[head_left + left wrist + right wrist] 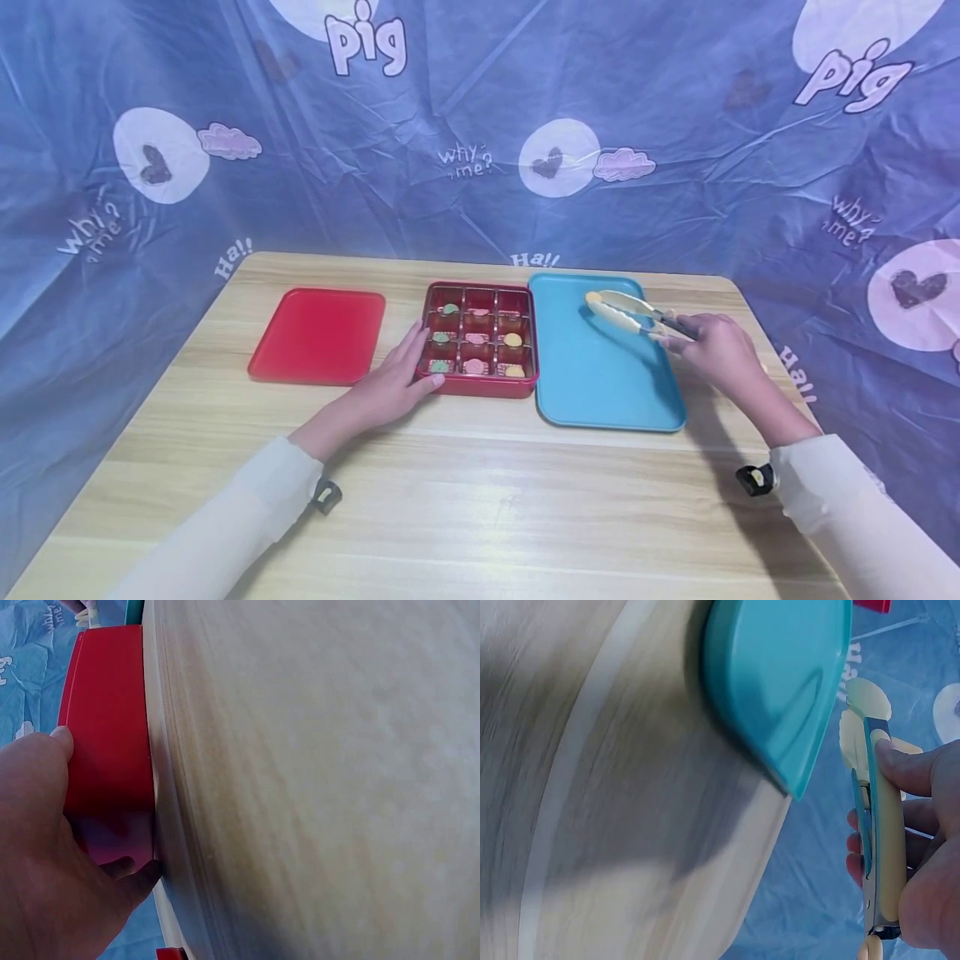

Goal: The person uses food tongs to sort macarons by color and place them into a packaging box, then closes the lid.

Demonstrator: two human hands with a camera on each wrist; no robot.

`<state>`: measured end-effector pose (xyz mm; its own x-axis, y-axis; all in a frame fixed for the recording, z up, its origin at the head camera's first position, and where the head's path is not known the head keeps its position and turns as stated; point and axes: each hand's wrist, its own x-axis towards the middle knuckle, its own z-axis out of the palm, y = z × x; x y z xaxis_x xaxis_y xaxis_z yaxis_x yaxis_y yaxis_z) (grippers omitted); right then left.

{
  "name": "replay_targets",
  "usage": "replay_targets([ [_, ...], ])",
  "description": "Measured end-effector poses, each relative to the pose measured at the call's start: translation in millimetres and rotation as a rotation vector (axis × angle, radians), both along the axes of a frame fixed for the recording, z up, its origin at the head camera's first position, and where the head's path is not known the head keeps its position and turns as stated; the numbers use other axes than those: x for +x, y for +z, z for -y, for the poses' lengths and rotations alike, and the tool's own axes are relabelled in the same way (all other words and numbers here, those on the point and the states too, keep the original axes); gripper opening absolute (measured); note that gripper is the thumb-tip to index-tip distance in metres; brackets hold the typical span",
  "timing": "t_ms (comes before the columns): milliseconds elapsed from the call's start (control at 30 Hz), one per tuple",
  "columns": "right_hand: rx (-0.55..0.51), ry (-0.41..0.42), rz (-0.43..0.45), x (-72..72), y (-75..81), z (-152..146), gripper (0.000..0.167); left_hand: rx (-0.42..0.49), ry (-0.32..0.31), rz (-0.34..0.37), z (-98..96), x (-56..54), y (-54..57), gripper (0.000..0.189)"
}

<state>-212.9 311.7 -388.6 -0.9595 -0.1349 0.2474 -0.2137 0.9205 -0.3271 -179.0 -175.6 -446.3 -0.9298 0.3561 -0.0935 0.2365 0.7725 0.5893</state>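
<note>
My left hand [393, 375] rests at the front left corner of a red divided box [480, 386], its thumb on the front rim and its fingers along the left side. In the left wrist view the thumb touches the red wall's [109, 720] upper edge. Small round pieces lie in the compartments: green on the left, pink [474, 367] in the middle, yellow [513, 340] on the right. No piece shows in the back right compartment. My right hand [720, 346] grips cream tongs [618, 318] above the blue tray. Between the tong tips is a yellow piece [593, 297].
A blue tray [600, 392] stands against the box's right side. Left of the box lies a flat red tray or lid [318, 337]. Everything stands on a wooden table [480, 500], with a blue printed cloth [450, 208] hanging behind it.
</note>
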Motion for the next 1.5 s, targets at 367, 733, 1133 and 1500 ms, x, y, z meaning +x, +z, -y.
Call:
replay_targets([
  [367, -0.037, 0.051, -0.008, 5.4, 10.9, 29, 0.049, -0.005, 0.004, 0.003, 0.9, -0.6, -1.1, 0.094],
  [733, -0.047, 0.081, 0.038, 4.4, 19.7, 57, 0.054, -0.014, 0.007, 0.007, 1.2, -0.8, -1.3, 0.095],
  [1133, -0.067, 0.135, 0.055, -1.9, 19.1, 81, 0.053, 0.007, 0.005, 0.007, 1.2, -1.3, -1.0, 0.096],
  [1500, -0.063, 0.151, 0.062, -9.7, 14.0, 93, 0.054, 0.005, 0.005, 0.001, 1.3, -2.1, -2.2, 0.096],
])
